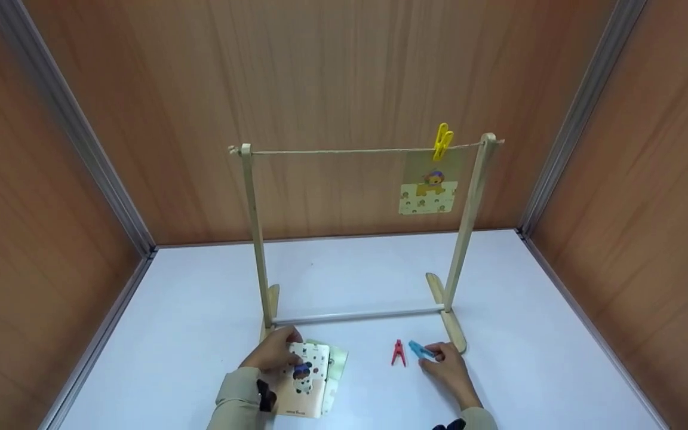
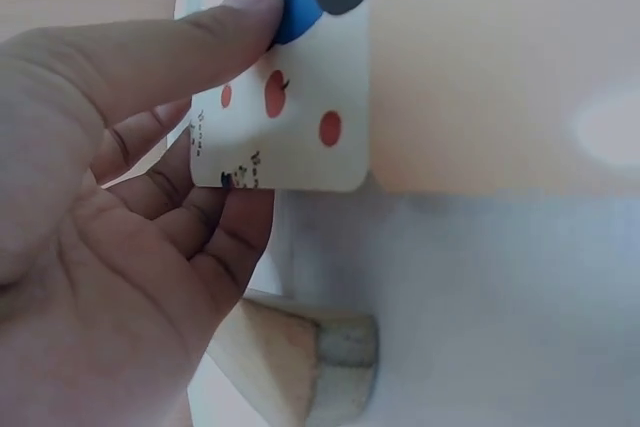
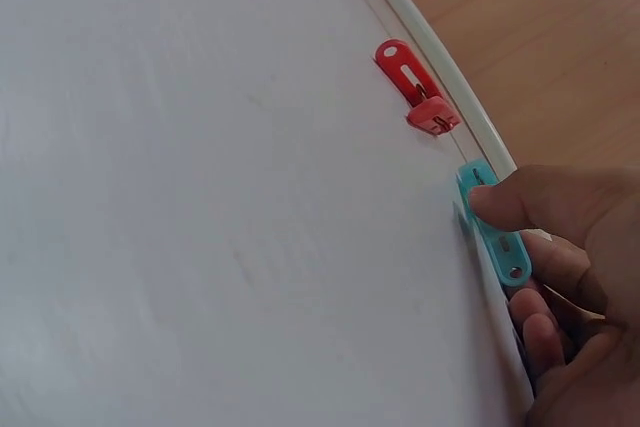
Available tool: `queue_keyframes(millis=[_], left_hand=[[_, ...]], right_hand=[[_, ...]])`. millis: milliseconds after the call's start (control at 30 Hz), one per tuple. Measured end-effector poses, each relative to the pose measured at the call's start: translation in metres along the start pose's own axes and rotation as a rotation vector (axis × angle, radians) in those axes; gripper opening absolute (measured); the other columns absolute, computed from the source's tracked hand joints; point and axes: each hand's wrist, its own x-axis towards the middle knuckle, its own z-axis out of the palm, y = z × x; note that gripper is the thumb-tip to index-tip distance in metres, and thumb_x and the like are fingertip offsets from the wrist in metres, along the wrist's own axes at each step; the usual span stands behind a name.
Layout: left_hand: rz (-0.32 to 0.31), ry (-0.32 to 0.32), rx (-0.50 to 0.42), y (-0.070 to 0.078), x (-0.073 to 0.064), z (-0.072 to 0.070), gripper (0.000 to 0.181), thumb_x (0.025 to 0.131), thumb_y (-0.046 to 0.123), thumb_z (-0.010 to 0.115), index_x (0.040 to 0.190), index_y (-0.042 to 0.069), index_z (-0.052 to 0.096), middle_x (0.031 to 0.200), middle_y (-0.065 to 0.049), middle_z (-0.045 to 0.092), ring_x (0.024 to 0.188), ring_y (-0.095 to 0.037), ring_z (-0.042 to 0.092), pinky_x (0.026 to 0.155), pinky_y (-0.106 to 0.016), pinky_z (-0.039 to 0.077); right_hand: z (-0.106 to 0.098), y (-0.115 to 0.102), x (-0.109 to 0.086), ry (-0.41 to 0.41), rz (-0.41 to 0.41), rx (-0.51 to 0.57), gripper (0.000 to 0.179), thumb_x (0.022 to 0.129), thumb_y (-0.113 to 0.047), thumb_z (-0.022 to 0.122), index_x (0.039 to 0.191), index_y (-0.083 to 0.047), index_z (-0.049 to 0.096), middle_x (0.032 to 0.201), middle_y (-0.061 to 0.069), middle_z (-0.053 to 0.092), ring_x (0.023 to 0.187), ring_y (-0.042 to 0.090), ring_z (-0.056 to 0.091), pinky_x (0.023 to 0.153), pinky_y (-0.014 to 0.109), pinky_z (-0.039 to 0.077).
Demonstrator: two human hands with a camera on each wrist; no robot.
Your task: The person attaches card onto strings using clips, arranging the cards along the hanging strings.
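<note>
In the head view my left hand pinches a cartoon-print card with rounded corners, its thumb on the front and its fingers behind. A pale green card lies partly hidden under it. On the right, my right hand holds a blue clothespin between thumb and fingers, at the table surface. Just left of it lies a red clothespin, which the right wrist view also shows apart from the hand. Both hands are in front of the wooden rack.
A string runs between the rack's two posts. Near its right end a yellow clothespin hangs a lion-print card. A rod joins the rack's feet on the white table. Wooden panels enclose the back and sides.
</note>
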Motion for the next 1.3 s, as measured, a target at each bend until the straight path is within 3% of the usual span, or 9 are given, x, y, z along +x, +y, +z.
queue_keyframes(millis=[167,267,367,500,800,1100,1300], left_hand=[[0.014,0.023,-0.067,0.003,0.003,-0.004,0.031,0.078,0.001,0.074,0.104,0.004,0.057,0.093,-0.008,0.057,0.075,-0.019,0.052,0.06,-0.029,0.045],[0.044,0.027,-0.1,0.004,0.002,-0.002,0.028,0.08,0.002,0.072,0.105,0.004,0.058,0.096,-0.008,0.057,0.08,-0.019,0.052,0.065,-0.03,0.045],[0.06,0.042,-0.132,0.004,0.0,0.0,0.024,0.082,0.004,0.071,0.104,0.005,0.06,0.103,-0.008,0.058,0.092,-0.022,0.052,0.078,-0.037,0.046],[0.021,0.075,-0.209,0.006,0.0,0.002,0.022,0.084,0.008,0.07,0.105,0.007,0.063,0.107,-0.008,0.059,0.102,-0.024,0.053,0.09,-0.045,0.045],[-0.069,0.124,-0.521,0.007,-0.005,0.003,0.031,0.083,0.012,0.073,0.108,-0.001,0.059,0.099,-0.012,0.071,0.085,-0.018,0.068,0.078,-0.035,0.055],[-0.089,0.174,-0.644,0.015,-0.002,0.002,0.026,0.089,0.018,0.067,0.107,0.0,0.06,0.099,-0.01,0.073,0.088,-0.019,0.07,0.085,-0.037,0.055],[-0.075,0.209,-0.695,0.028,0.002,0.002,0.026,0.091,0.016,0.063,0.109,-0.002,0.059,0.098,-0.008,0.071,0.089,-0.017,0.067,0.088,-0.037,0.054]], right_hand=[[-0.002,-0.003,0.005,-0.005,0.008,0.021,0.031,0.079,-0.014,0.072,0.107,-0.001,0.064,0.097,0.008,0.054,0.089,0.02,0.048,0.075,0.028,0.039],[-0.003,0.0,0.002,0.003,-0.012,0.039,0.032,0.08,-0.013,0.072,0.108,0.001,0.064,0.097,0.009,0.054,0.088,0.02,0.048,0.075,0.028,0.039],[-0.004,0.003,-0.004,0.022,-0.028,0.045,0.035,0.081,-0.013,0.072,0.111,0.003,0.062,0.098,0.01,0.055,0.087,0.019,0.048,0.075,0.028,0.04],[-0.004,0.004,-0.007,0.036,-0.046,0.051,0.038,0.082,-0.014,0.071,0.114,0.004,0.061,0.101,0.011,0.059,0.088,0.018,0.049,0.077,0.029,0.041],[-0.001,-0.002,-0.007,0.027,-0.015,0.105,0.044,0.085,-0.016,0.069,0.122,0.007,0.058,0.108,0.016,0.061,0.088,0.017,0.054,0.077,0.027,0.043],[-0.004,-0.006,-0.003,0.014,0.098,0.17,0.047,0.087,-0.022,0.068,0.126,0.003,0.057,0.12,0.019,0.059,0.102,0.024,0.054,0.087,0.036,0.046],[-0.007,-0.008,-0.003,0.034,0.075,0.29,0.049,0.086,-0.019,0.072,0.125,0.006,0.056,0.116,0.017,0.06,0.097,0.02,0.056,0.082,0.025,0.048]])
